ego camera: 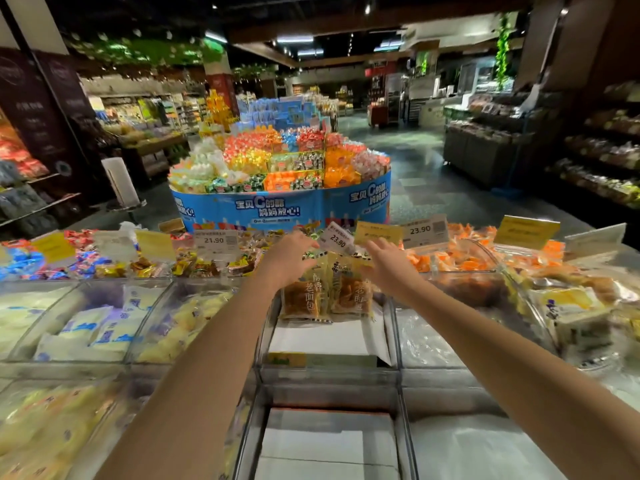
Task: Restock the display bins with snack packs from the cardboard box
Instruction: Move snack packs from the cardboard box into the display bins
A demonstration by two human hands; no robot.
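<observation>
Two snack packs [304,296] upright, side by side, at far end of centre clear bin [393,320], on white lining. Left hand [289,252] at left pack's top edge, fingers loosely extended, nothing gripped. Right hand [388,266] beside right pack's top, fingers spread wide. Contact with packs unclear. Price tag [337,240] marked 23.90 just behind.

Clear display bins [329,372] stand side by side. Two yellow snack packs [325,292] lie in the middle one. White-and-blue packs [104,327] fill its left neighbour.
</observation>
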